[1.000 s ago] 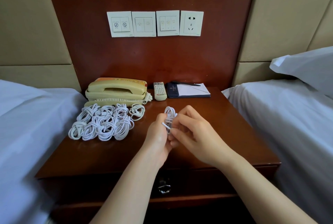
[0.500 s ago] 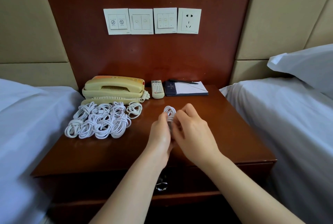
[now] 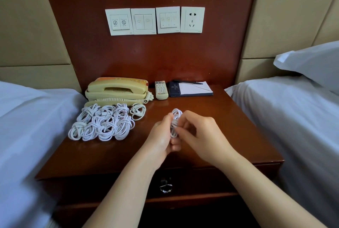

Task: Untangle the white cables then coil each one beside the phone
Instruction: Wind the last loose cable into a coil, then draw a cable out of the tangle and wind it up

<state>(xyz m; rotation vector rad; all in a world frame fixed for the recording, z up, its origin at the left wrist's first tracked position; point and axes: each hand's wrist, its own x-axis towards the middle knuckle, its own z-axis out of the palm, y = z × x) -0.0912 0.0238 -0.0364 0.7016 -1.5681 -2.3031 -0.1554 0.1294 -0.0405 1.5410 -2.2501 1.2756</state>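
Note:
A small coil of white cable (image 3: 175,123) stands upright between my two hands above the middle of the wooden nightstand (image 3: 229,121). My left hand (image 3: 161,136) grips the coil from the left, and my right hand (image 3: 200,136) pinches it from the right with curled fingers. Several finished white cable coils (image 3: 104,122) lie in a cluster at the left, just in front of the beige phone (image 3: 117,89). Part of the held coil is hidden by my fingers.
A remote control (image 3: 161,90) and a dark notepad folder with a pen (image 3: 190,88) lie at the back of the nightstand. White-sheeted beds flank it on the left (image 3: 27,127) and right (image 3: 293,117). Wall switches and a socket (image 3: 155,20) sit above.
Both hands have stayed on the same coil above the nightstand; my right fingers have shifted a little around it. The cluster of coils by the phone has not moved.

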